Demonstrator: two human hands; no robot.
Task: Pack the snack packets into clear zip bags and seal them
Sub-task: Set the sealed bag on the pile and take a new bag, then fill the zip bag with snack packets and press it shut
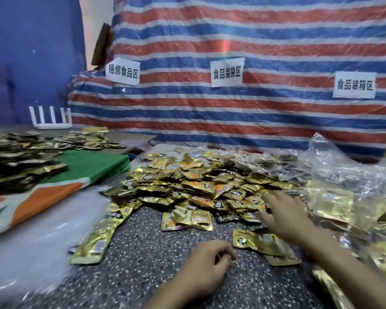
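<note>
A red, white and blue striped tarp [232, 112] filled the far side. Before it, a speckled table [143, 270] carried a wide heap of gold snack packets [194, 186] at the centre. Crumpled clear zip bags [345, 175] lay piled on the right, several with gold packets inside. On the left, a green and orange cloth [91, 166] bore a second, darker pile of packets [20, 168]. The right hand [285, 216], blurred, fingers spread, reached over the heap's near edge. The left hand [207, 262] rested nearer, loosely curled, nothing visible in it. Paper signs on the tarp read 捆绑食品区 [123, 72], 食品装袋区 [227, 72] and 食品装箱区 [354, 85]. A white router [50, 118] stood far left.
</note>
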